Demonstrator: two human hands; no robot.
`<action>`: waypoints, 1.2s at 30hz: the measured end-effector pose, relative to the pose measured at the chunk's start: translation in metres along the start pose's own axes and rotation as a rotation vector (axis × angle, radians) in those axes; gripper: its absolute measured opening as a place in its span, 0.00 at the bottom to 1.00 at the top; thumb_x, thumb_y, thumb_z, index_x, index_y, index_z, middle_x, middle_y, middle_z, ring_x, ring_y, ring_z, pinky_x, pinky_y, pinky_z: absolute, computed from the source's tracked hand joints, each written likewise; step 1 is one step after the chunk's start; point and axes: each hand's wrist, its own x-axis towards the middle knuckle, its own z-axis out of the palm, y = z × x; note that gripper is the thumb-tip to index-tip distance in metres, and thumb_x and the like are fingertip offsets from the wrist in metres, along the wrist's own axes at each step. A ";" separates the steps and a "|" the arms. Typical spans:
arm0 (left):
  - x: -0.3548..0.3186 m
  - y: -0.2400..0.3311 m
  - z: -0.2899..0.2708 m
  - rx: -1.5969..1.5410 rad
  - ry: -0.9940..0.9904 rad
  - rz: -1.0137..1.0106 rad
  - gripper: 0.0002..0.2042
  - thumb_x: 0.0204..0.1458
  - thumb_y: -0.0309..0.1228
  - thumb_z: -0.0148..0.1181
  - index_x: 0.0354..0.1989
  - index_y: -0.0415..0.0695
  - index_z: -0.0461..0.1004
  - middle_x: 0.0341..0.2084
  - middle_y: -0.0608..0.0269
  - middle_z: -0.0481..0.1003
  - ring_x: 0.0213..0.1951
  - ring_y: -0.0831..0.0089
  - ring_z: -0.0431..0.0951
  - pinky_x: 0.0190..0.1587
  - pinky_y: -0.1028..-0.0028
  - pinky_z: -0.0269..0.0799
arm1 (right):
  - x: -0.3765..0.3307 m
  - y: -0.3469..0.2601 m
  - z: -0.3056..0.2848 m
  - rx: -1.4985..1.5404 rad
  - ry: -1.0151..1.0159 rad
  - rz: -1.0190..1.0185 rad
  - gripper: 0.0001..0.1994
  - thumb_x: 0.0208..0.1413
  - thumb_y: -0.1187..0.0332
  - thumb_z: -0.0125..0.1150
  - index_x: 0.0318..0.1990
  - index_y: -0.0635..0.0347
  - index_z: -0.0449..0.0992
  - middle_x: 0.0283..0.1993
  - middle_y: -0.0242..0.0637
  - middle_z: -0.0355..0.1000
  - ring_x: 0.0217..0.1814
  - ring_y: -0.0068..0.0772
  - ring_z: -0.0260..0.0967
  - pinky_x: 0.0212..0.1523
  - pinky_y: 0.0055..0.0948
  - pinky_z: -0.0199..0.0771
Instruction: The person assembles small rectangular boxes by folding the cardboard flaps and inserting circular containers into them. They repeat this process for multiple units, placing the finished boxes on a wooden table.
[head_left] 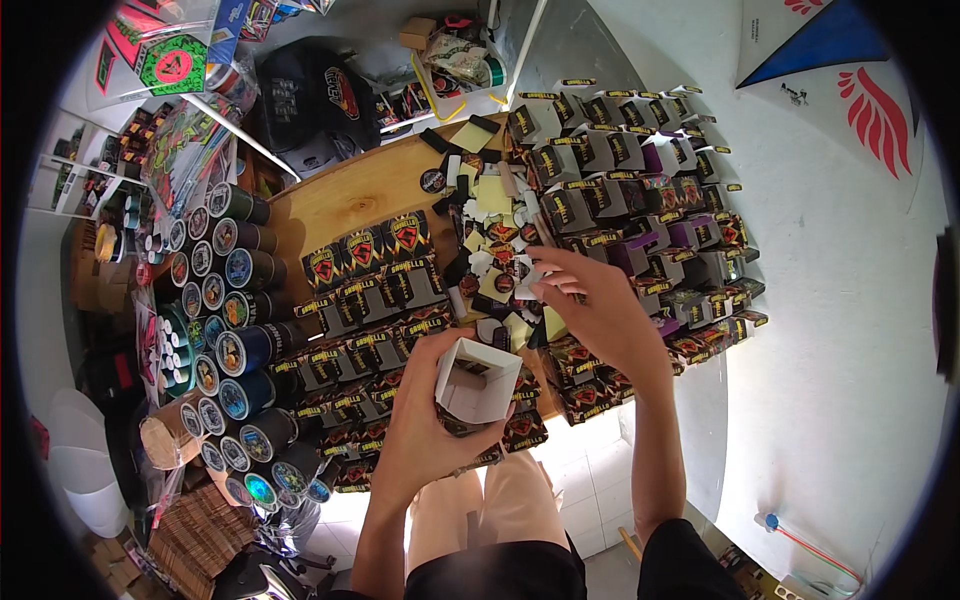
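The left hand curls firmly round one open-topped box over the table's near side, long axis tipped up toward the head. Ahead and rightward hovers the right hand, fingers half-bent, nearer the loose paper slips; whether it grips the one white card there, I can't tell. Three black boxes top the left-hand rows

You are pictured in what looks like a small packing workshop, rows of black cartons crowding a wooden tabletop beside stacked round canisters
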 end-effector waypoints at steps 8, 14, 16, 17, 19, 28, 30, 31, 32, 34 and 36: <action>0.003 -0.003 0.002 -0.011 0.006 -0.016 0.40 0.41 0.25 0.81 0.66 0.44 0.67 0.49 0.57 0.78 0.51 0.67 0.82 0.55 0.66 0.78 | 0.040 0.043 0.043 -0.382 -0.167 0.008 0.16 0.63 0.75 0.64 0.57 0.63 0.83 0.56 0.53 0.80 0.56 0.59 0.79 0.56 0.47 0.78; 0.006 -0.007 0.001 -0.035 0.010 -0.044 0.40 0.41 0.25 0.81 0.66 0.44 0.67 0.49 0.57 0.78 0.50 0.68 0.81 0.55 0.67 0.78 | 0.050 0.058 0.052 -0.349 -0.058 -0.114 0.22 0.60 0.79 0.63 0.63 0.61 0.79 0.56 0.54 0.78 0.58 0.61 0.77 0.58 0.51 0.77; 0.007 -0.009 0.002 -0.040 0.015 -0.040 0.40 0.41 0.25 0.81 0.66 0.44 0.67 0.49 0.57 0.78 0.51 0.68 0.81 0.56 0.67 0.78 | 0.053 0.053 0.047 -0.348 -0.071 -0.098 0.25 0.60 0.80 0.63 0.65 0.60 0.77 0.56 0.53 0.77 0.58 0.61 0.76 0.58 0.51 0.77; 0.008 -0.010 0.002 -0.041 0.014 -0.038 0.40 0.41 0.25 0.81 0.66 0.44 0.67 0.50 0.58 0.78 0.51 0.68 0.81 0.56 0.67 0.77 | 0.053 0.050 0.045 -0.347 -0.075 -0.088 0.26 0.59 0.80 0.63 0.66 0.59 0.76 0.55 0.52 0.77 0.58 0.61 0.76 0.58 0.52 0.77; 0.008 -0.011 0.002 -0.036 0.005 -0.040 0.40 0.41 0.25 0.81 0.66 0.44 0.67 0.50 0.58 0.77 0.51 0.68 0.81 0.56 0.67 0.77 | 0.052 0.051 0.045 -0.348 -0.069 -0.102 0.26 0.59 0.81 0.64 0.67 0.60 0.76 0.57 0.52 0.76 0.59 0.60 0.76 0.58 0.52 0.77; 0.009 -0.008 0.005 -0.084 -0.011 -0.087 0.40 0.41 0.24 0.81 0.67 0.44 0.67 0.50 0.59 0.76 0.52 0.69 0.79 0.56 0.68 0.77 | 0.057 0.063 0.052 -0.560 -0.087 -0.185 0.33 0.56 0.80 0.68 0.70 0.50 0.70 0.63 0.47 0.69 0.60 0.57 0.76 0.56 0.50 0.80; 0.010 -0.007 0.005 -0.060 -0.009 -0.071 0.40 0.41 0.24 0.81 0.66 0.44 0.67 0.50 0.59 0.76 0.52 0.69 0.79 0.55 0.68 0.77 | 0.058 0.064 0.055 -0.659 -0.071 -0.218 0.33 0.55 0.79 0.70 0.70 0.49 0.70 0.62 0.46 0.67 0.59 0.57 0.77 0.55 0.51 0.81; 0.010 -0.006 0.005 -0.043 -0.008 -0.056 0.40 0.41 0.24 0.81 0.66 0.44 0.67 0.50 0.59 0.76 0.52 0.69 0.79 0.55 0.69 0.77 | 0.058 0.064 0.057 -0.704 -0.057 -0.236 0.33 0.55 0.78 0.71 0.69 0.50 0.70 0.61 0.46 0.67 0.59 0.57 0.77 0.54 0.51 0.81; 0.009 -0.007 0.005 -0.044 -0.006 -0.054 0.40 0.41 0.24 0.81 0.66 0.44 0.67 0.50 0.59 0.76 0.52 0.69 0.79 0.55 0.69 0.77 | 0.058 0.064 0.059 -0.748 -0.042 -0.256 0.32 0.54 0.78 0.72 0.68 0.50 0.71 0.61 0.46 0.66 0.58 0.56 0.77 0.53 0.51 0.82; 0.009 -0.007 0.006 -0.046 -0.001 -0.049 0.40 0.41 0.24 0.81 0.66 0.44 0.67 0.50 0.59 0.76 0.51 0.69 0.79 0.55 0.69 0.77 | 0.063 0.068 0.063 -0.765 -0.028 -0.235 0.28 0.55 0.77 0.72 0.64 0.54 0.72 0.58 0.46 0.67 0.56 0.56 0.78 0.52 0.52 0.82; 0.008 -0.007 0.007 -0.048 0.002 -0.047 0.40 0.41 0.25 0.81 0.66 0.44 0.67 0.50 0.59 0.76 0.51 0.69 0.79 0.55 0.69 0.77 | 0.069 0.068 0.063 -0.742 -0.019 -0.198 0.24 0.55 0.76 0.72 0.59 0.57 0.73 0.57 0.46 0.68 0.54 0.57 0.78 0.51 0.52 0.82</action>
